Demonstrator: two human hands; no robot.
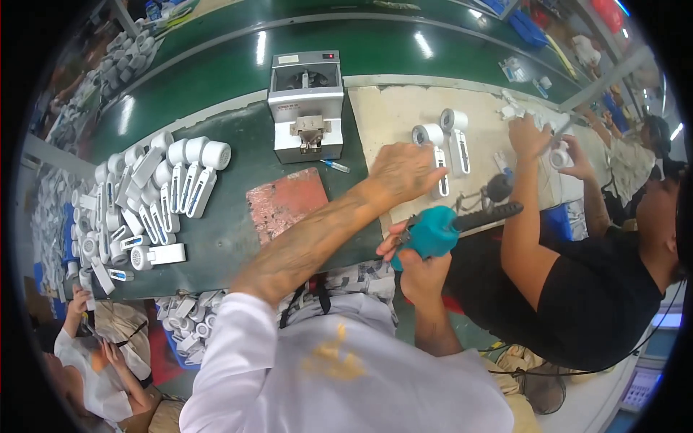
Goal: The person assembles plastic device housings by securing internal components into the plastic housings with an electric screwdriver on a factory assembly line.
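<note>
My left hand [404, 172] reaches across to the right, its fingers curled at a white handheld device [429, 135] with a round drum-shaped head and a slim handle. The thumb lies across that handle; part of the grip is hidden behind the hand. A second such device [455, 121] lies just right of it, its handle pointing toward me. My right hand [424, 273] is closed around a teal electric screwdriver [433, 229], held near my body, with a black ribbed sleeve pointing right. The screwdriver's tip is not visible.
A grey screw feeder [307, 108] stands at the back, with a red worn pad [287, 202] before it. Many white devices [144, 187] are piled left. A co-worker's hands [530, 137] work at right; another person [94, 353] sits lower left. A blue crate [189, 332] holds parts.
</note>
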